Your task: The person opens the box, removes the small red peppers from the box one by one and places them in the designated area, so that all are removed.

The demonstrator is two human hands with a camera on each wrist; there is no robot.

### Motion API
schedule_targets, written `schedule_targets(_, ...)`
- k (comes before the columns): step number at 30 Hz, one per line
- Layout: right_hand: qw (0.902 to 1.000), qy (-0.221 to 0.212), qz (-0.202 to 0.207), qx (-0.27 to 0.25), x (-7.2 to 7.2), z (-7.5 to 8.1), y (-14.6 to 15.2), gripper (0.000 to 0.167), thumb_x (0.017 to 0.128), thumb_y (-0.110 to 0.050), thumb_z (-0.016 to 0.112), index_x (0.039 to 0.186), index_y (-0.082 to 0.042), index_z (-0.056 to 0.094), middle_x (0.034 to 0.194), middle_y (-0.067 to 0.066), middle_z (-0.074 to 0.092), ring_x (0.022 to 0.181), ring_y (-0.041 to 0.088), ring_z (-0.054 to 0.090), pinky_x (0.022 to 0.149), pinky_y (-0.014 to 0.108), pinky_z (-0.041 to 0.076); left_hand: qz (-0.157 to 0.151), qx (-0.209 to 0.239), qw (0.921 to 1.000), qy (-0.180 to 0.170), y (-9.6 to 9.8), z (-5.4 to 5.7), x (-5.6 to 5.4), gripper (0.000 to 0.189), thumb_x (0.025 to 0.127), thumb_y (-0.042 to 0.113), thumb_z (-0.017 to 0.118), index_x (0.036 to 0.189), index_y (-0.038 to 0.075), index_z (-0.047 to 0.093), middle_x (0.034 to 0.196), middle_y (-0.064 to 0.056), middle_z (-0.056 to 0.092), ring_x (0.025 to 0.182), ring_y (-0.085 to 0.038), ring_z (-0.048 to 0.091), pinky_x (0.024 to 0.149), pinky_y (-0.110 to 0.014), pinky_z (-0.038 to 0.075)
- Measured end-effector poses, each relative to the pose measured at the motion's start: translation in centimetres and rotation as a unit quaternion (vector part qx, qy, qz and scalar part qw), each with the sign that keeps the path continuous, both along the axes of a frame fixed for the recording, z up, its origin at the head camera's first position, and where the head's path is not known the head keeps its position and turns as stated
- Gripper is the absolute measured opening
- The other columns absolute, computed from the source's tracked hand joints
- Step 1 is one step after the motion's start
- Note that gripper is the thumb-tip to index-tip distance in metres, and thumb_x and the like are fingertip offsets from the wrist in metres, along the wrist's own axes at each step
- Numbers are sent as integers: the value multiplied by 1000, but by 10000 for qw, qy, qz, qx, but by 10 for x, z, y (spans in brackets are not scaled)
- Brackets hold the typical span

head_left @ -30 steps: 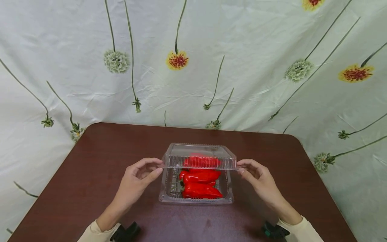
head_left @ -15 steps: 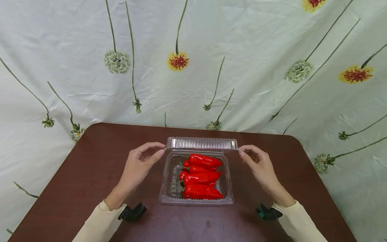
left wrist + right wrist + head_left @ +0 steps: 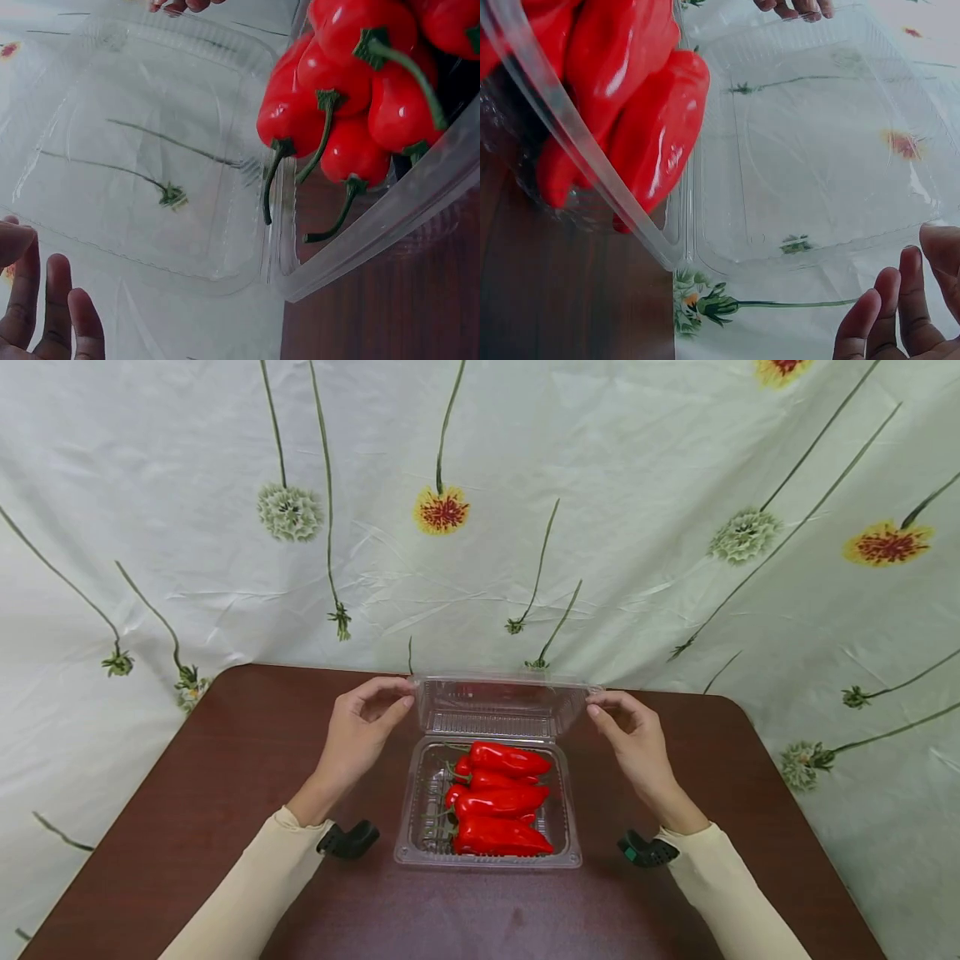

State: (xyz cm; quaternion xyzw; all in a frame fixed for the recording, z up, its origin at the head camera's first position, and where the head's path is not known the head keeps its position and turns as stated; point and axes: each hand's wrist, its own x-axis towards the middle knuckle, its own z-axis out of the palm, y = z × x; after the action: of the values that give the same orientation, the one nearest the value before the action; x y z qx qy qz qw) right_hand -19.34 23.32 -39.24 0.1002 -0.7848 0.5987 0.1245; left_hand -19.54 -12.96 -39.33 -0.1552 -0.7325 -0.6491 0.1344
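Observation:
A clear plastic clamshell box (image 3: 487,862) stands mid-table with its hinged lid (image 3: 491,723) raised behind it, roughly upright. Several glossy red peppers (image 3: 501,835) lie in the base, green stems (image 3: 334,217) pointing left. At the lid's left front corner, my left hand (image 3: 362,727) pinches the edge between thumb and fingers. My right hand (image 3: 633,739) pinches the right corner likewise, its other fingers (image 3: 885,300) spread below the edge in the right wrist view. Through the see-through lid (image 3: 810,150) the flowered cloth shows.
The dark brown table (image 3: 247,760) has rounded far corners. Behind it hangs a pale cloth (image 3: 495,460) printed with flowers and stems. Black wrist devices (image 3: 351,841) sit at both cream sleeves (image 3: 255,877).
Both hands have moved up and away with the lid, swinging it from partly over the peppers to upright at the back. The base and peppers have stayed in place.

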Motion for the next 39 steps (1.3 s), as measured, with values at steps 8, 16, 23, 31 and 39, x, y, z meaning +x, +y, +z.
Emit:
schedule_targets(8,9998,35,-132,-128,-23,1,-5,26,97,-16,67,114,4,67,95,-8,67,83,16,60,73,22,50,49,5,9999,143,3,2,-25,24,95,7,68,117,-3,69,109,-6,71,97,-10,65,79,-17,52)
schedule_targets(16,9988,238,-86,-421,-42,-1,-11,29,97,-7,66,122,6,63,102,7,67,91,12,63,77,20,47,-7,26,9999,106,4,-4,-50,30,96,2,64,125,-5,59,115,-21,65,102,-14,63,84,-19,50)
schedule_targets(23,9987,256,-105,-423,-59,-8,-13,33,96,-1,64,128,4,55,109,26,64,89,13,64,77,21,46,-153,-447,9986,-218,2,-13,-63,26,97,0,63,122,-1,67,127,-17,62,104,-19,61,83,-14,50)
schedule_targets(31,9998,41,124,-120,-75,-23,-8,32,95,8,61,126,8,59,120,31,61,88,14,62,77,16,47,-418,-1107,9922,-402,0,-24,-73,40,96,-5,60,135,5,62,147,-12,51,109,-34,62,86,-19,47)
schedule_targets(39,9979,-340,458,310,-70,-28,-8,31,93,9,61,124,15,61,124,35,60,82,14,60,67,18,44,-842,-1466,9821,-835,-6,-35,-81,55,96,-11,54,148,5,49,161,-12,35,105,-39,64,76,-18,49)
